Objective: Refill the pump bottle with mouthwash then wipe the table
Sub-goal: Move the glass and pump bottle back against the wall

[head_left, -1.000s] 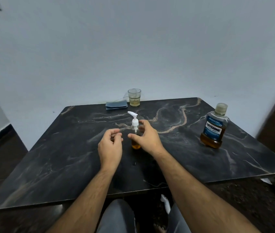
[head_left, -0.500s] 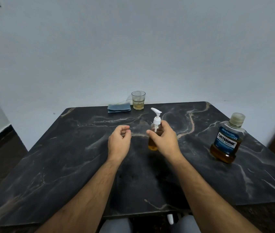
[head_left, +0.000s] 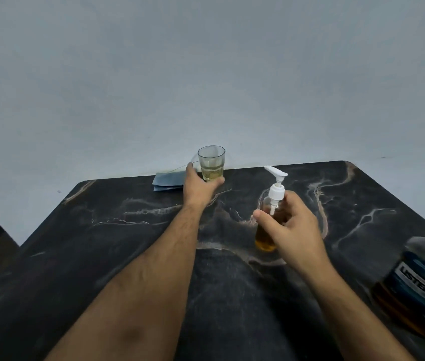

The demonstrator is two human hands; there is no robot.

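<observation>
The mouthwash bottle [head_left: 419, 285] at the right edge is blurred and partly cut off, its label only half legible, the left hand [head_left: 197, 187] hides the base of the glass [head_left: 211, 163] and a corner of the folded blue cloth [head_left: 168, 180].

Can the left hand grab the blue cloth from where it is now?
Probably yes. The left hand sits at the glass, right beside the cloth at the table's far edge. Nothing lies between them, but its grip looks curled round the glass, so it would have to let go first.
</observation>
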